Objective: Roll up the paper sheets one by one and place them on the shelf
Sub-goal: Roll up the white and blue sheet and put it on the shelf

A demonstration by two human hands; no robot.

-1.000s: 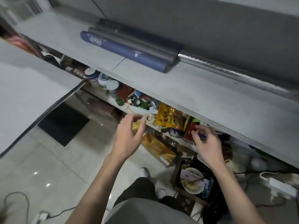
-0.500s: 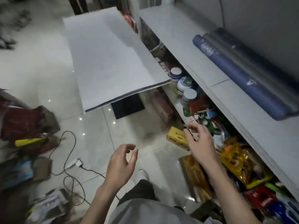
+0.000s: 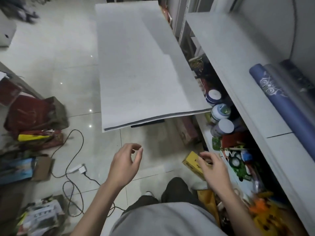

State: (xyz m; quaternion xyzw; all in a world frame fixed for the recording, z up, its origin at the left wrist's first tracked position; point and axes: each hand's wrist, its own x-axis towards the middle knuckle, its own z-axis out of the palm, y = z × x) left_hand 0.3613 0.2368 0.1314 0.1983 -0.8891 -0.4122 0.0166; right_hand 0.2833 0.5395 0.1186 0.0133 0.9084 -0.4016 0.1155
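1. Done: a blue patterned paper roll point(image 3: 281, 101), a grey roll point(image 3: 293, 92) and a dark roll point(image 3: 300, 77) lie side by side on the white shelf point(image 3: 238, 65).
2. Left: a stack of flat white paper sheets point(image 3: 141, 68) on the tabletop ahead.
3. The left hand point(image 3: 124, 166) and right hand point(image 3: 214, 169) hang loosely curled, each grip empty, well short of the stack.

A glossy pale tiled floor point(image 3: 51, 57) fills the left of the frame. At left centre lies a red bag point(image 3: 32, 113) with a yellow packet point(image 3: 32, 137) just below it. A black cable point(image 3: 73, 167) loops past a white plug point(image 3: 80, 168). Right of centre, three white-lidded jars point(image 3: 219, 113) stand in a row, with a yellow box point(image 3: 192, 163) lower down.
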